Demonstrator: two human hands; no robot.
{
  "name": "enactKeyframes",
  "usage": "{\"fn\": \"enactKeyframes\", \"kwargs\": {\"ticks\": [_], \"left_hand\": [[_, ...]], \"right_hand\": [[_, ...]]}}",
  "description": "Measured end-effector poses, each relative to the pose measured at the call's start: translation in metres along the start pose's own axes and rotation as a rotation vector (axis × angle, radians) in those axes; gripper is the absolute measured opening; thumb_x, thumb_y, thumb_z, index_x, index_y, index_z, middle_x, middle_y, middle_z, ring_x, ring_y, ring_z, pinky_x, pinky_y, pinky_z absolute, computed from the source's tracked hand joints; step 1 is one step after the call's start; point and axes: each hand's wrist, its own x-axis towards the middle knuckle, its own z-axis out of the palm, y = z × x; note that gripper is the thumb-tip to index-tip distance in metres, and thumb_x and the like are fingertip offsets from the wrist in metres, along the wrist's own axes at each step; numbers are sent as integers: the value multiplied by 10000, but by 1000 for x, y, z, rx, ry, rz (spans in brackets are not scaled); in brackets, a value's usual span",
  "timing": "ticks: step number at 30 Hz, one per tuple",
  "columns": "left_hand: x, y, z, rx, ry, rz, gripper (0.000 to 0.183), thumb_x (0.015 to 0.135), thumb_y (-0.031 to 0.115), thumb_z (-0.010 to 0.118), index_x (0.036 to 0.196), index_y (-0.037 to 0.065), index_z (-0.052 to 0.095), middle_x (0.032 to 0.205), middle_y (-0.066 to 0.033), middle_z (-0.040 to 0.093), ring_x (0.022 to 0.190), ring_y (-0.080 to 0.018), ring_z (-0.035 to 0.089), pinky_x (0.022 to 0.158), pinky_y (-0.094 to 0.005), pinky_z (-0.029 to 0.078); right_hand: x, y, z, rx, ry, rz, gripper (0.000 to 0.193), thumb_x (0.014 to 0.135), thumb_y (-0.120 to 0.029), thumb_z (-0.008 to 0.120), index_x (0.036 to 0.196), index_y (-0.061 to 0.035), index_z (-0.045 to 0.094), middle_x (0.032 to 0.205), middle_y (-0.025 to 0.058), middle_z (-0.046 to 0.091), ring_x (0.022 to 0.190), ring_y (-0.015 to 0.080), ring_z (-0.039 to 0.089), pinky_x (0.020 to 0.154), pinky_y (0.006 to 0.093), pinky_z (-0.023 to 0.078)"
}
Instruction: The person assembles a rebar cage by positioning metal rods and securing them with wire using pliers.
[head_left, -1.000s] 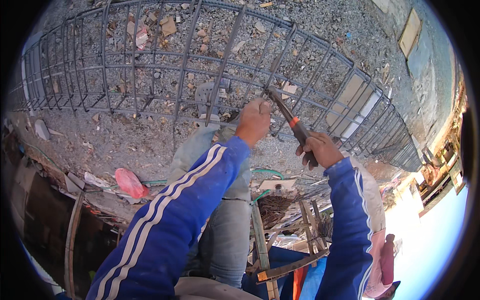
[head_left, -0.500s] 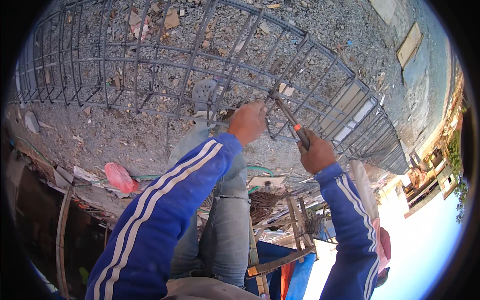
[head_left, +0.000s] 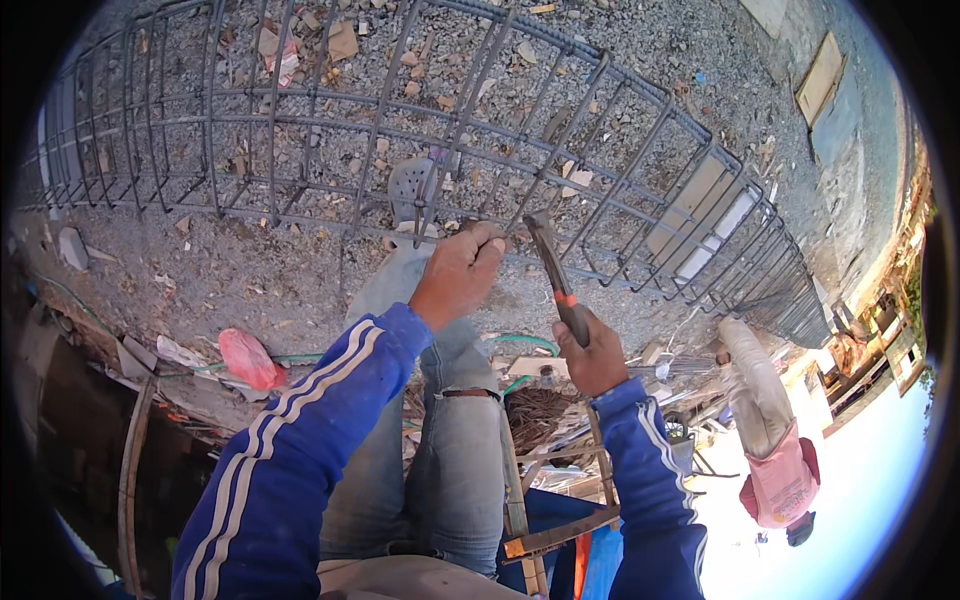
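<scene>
A long cage of steel rebar (head_left: 375, 155) curves across the ground in front of me. My left hand (head_left: 458, 275) is at its near lower bar, thumb and fingers pinched together. Whatever is between those fingertips is too small to make out. In my right hand (head_left: 592, 355) is a metal hand tool (head_left: 548, 255) with a dark grip and an orange band. Its dark head points up toward the near bar, just right of my left fingertips. Whether the head touches the bar, I cannot tell.
Gravel and rubble lie under and around the cage. A grey clog (head_left: 410, 188) shows behind the bars. Left of my legs is a pink plastic bag (head_left: 250, 360). Another person in a pink top (head_left: 783, 485) is at the right. Timber pieces (head_left: 562, 532) stand beside my knees.
Both hands have moved left and nearer to me. The tool's head has come off the bar crossing and swung left, its shaft now more upright. The other person shows more fully.
</scene>
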Motion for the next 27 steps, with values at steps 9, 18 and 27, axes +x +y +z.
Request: {"fn": "enactKeyframes", "kwargs": {"ticks": [9,18,27], "left_hand": [[-24,-71,65,-393,176,-291,159,956,161,485,981,53,599,864,-68,659,696,-176,627,650,-304,485],[-49,-88,94,-835,17,-258,156,979,224,517,1048,90,557,879,-34,625,818,-167,627,767,-324,509],[-46,-101,105,-1092,-5,-135,256,949,308,577,1119,116,573,907,-11,561,936,-160,557,862,-361,461]], "right_hand": [[12,115,41,25,249,-152,513,910,-368,608,1288,-32,520,1089,195,605,916,345,624,776,414,485],[102,116,25,-300,964,-133,634,874,-283,632,1399,-36,376,1136,236,497,966,395,558,802,452,460],[49,96,80,-256,472,-672,360,858,-215,618,1191,-82,589,916,155,611,871,347,615,747,451,485]]}}
